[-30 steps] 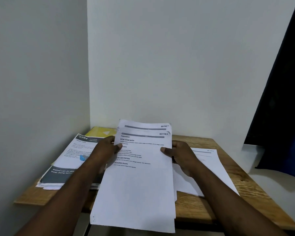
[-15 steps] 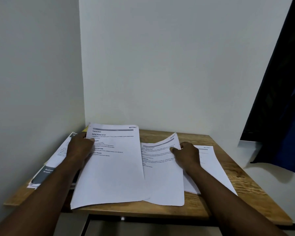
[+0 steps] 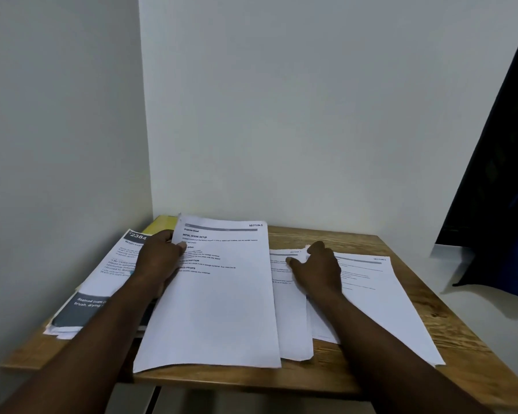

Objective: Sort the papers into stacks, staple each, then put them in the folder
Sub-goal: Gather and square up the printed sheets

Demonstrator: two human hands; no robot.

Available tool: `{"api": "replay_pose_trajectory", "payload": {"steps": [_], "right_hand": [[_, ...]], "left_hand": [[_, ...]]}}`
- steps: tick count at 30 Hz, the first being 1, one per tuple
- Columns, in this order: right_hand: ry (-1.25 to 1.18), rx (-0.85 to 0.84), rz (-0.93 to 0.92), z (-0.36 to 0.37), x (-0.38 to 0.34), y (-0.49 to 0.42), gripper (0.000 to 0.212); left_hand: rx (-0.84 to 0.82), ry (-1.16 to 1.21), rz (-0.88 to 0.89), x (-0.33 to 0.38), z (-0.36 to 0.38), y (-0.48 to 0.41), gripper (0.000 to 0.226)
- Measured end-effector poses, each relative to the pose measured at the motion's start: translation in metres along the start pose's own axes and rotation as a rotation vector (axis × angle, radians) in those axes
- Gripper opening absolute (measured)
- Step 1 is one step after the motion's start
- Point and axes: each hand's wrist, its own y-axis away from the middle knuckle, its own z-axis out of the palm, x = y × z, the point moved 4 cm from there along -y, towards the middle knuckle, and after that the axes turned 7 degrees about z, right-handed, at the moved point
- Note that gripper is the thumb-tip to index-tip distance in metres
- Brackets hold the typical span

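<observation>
- Left hand (image 3: 159, 261) gripped a sheet (image 3: 219, 300) by its edge.
- Right hand (image 3: 319, 271) lay flat on papers (image 3: 371, 294) beside it.
- Sorting seemed underway; stapling and filing remained.

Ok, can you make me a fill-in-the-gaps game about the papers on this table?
1. The left hand grips a white printed sheet headed SECTION ____.
2. The right hand rests on other white sheets, which lie on a brown ____ table.
3. In the corner by the wall, the edge of a flat ____ folder peeks out.

Missing words: 1; wooden; yellow.
</observation>
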Motion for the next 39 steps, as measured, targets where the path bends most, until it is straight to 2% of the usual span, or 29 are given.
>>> {"api": "replay_pose_trajectory", "payload": {"steps": [3,7,8,11,13,15,17,20,22,28,32,34,36,39], "right_hand": [[-0.137,0.065,-0.04,-0.025,0.01,-0.01,0.037],[-0.324,-0.016,0.066,-0.063,0.038,-0.024,0.023],[-0.307,-0.003,0.079,-0.074,0.046,-0.026,0.021],[-0.024,0.067,0.131,-0.113,0.079,-0.036,0.024],[0.176,0.053,0.216,-0.131,0.105,-0.042,0.039],[0.305,0.024,0.298,-0.141,0.128,-0.039,0.056],[0.36,0.014,0.319,-0.146,0.14,-0.033,0.058],[0.336,0.025,0.31,-0.146,0.144,-0.03,0.047],[0.255,0.046,0.331,-0.147,0.146,-0.037,0.042],[0.147,-0.04,0.376,-0.154,0.15,-0.05,0.068],[0.238,-0.128,0.307,-0.157,0.139,-0.048,0.064],[0.295,-0.169,0.243,-0.158,0.136,-0.048,0.062],[0.306,-0.176,0.202,-0.154,0.133,-0.046,0.069],[0.204,-0.17,0.203,-0.149,0.131,-0.043,0.077]], "left_hand": [[-0.008,-0.041,0.039,0.003,0.01,-0.001,0.012],[-0.045,-0.03,0.093,0.014,0.037,0.003,0.016],[-0.06,-0.026,0.105,0.018,0.044,0.005,0.016],[-0.095,0.001,0.118,0.027,0.067,0.01,0.016],[-0.127,0.047,0.103,0.033,0.085,0.015,0.014],[-0.196,0.097,0.076,0.04,0.112,0.025,0.017],[-0.248,0.087,0.09,0.048,0.145,0.037,0.016],[-0.298,-0.029,0.168,0.056,0.193,0.049,0.025],[-0.319,-0.15,0.204,0.058,0.224,0.054,0.018],[-0.356,-0.517,0.276,0.051,0.287,0.066,0.016],[-0.407,-0.777,0.349,0.049,0.316,0.073,0.031],[-0.434,-0.851,0.373,0.051,0.325,0.077,0.032],[-0.469,-0.918,0.378,0.048,0.331,0.076,0.033],[-0.482,-0.953,0.355,0.044,0.331,0.072,0.035]]}}
